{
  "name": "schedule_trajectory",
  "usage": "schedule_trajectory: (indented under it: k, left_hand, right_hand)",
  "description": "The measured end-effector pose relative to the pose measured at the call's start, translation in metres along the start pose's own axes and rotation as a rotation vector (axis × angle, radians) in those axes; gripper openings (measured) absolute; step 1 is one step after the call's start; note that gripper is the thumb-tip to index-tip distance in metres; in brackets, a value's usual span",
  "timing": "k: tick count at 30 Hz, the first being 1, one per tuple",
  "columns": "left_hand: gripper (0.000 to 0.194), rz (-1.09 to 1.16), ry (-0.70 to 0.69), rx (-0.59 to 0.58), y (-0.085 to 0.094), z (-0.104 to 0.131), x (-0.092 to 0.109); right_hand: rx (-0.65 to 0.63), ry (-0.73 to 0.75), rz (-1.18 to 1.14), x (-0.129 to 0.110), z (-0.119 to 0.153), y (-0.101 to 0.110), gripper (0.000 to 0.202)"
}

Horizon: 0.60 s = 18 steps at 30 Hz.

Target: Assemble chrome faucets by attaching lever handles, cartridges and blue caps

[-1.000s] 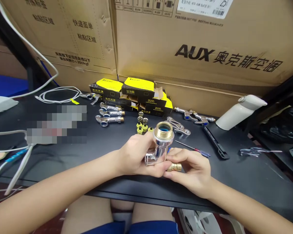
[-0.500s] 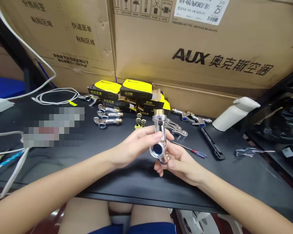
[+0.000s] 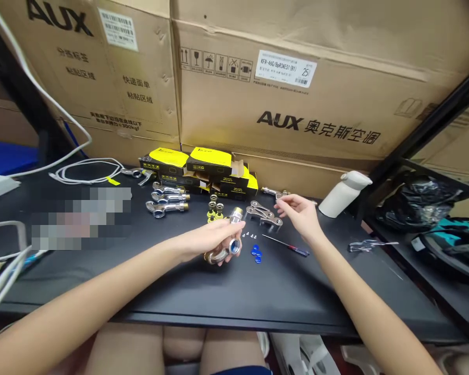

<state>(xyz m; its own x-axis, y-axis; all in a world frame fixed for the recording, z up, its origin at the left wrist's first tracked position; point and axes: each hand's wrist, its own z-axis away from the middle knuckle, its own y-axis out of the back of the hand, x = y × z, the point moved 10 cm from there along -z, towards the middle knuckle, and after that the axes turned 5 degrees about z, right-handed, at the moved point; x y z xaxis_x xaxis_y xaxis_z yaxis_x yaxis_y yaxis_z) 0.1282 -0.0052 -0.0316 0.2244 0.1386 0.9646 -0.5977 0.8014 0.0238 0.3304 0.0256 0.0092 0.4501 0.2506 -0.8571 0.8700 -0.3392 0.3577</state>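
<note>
While the person sits at a black table [image 3: 172, 299], two big brown boxes stand like a wall at the back, a left box [image 3: 121, 122] and a right box [image 3: 336, 99]. A dark shelf [image 3: 465, 291] with bags on it is at the far right.

From left to right on the table, a white cord [image 3: 82, 172] lies in loops, and a blurred patch hides something in front of it. Next come three shiny tap parts [image 3: 166, 198] side by side, then a pile of black and yellow boxes [image 3: 209, 160]. Small yellow and metal pieces [image 3: 219, 209] stand in front of the pile, partly behind the left hand [image 3: 209, 238]. Then come silver handles [image 3: 263, 214], tiny screws [image 3: 252, 236], round blue bits [image 3: 257, 253], a screwdriver [image 3: 297, 251] and a leaning white bottle [image 3: 343, 195].

The left hand is wrapped around a silver tap [image 3: 234, 224], above the table, with its brass end pointing up and away. The right hand [image 3: 297, 213] reaches to the back, its fingertips close together beside another tap [image 3: 271, 191], and covers part of it. One cannot tell if those fingers pinch it.
</note>
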Motion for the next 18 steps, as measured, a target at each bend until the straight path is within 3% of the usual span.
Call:
schedule_trajectory:
  k: [3,9,18]
  left_hand:
    - [0.044,-0.219,0.031,-0.081,-0.002,0.002,-0.006]
    - [0.034,-0.774,-0.206,0.068,0.012,0.004,0.01]
    - [0.034,-0.772,-0.207,0.04,0.006,0.0,0.007]
  right_hand:
    - [-0.166,0.033,0.11,-0.003,0.012,-0.022,0.034]
    - [-0.487,0.123,0.358,-0.011,0.041,-0.062,0.019]
    - [-0.546,0.213,0.565,-0.008,0.044,-0.073,0.009]
